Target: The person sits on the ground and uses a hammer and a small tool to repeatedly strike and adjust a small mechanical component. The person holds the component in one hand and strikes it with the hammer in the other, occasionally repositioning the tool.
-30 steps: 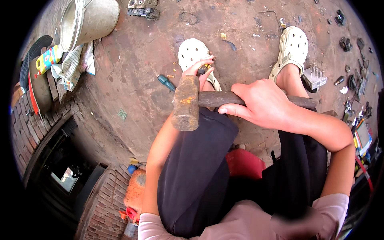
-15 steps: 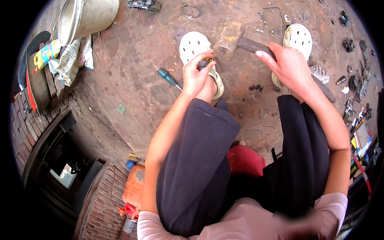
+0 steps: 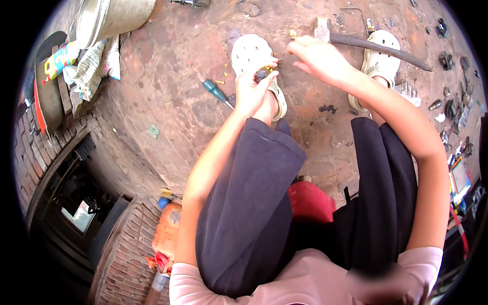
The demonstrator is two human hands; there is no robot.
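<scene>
My left hand (image 3: 251, 89) is closed in a pinch on a small dark-and-yellow part (image 3: 263, 72), beside the white clog (image 3: 248, 51) on my left foot. My right hand (image 3: 320, 62) hovers just right of it, empty, with fingers loosely bent and thumb apart. The hammer (image 3: 322, 29) lies on the floor beyond my right hand, its dark wooden handle (image 3: 388, 49) reaching across the front of the clog (image 3: 378, 65) on my right foot. A teal-handled screwdriver (image 3: 214, 89) rests left of my left hand.
A metal bucket (image 3: 112, 20), yellow jug (image 3: 57, 63) and sacks (image 3: 87, 76) stand at upper left. Dark loose parts (image 3: 446, 61) lie scattered along the right, near a metal block (image 3: 406, 94). A red object (image 3: 310, 202) shows between my legs, an orange container (image 3: 166, 229) by my left arm.
My right hand has moved away from me, let go of the hammer on the floor, and shifted left toward my left hand. My left hand, first partly hidden, now shows with its part.
</scene>
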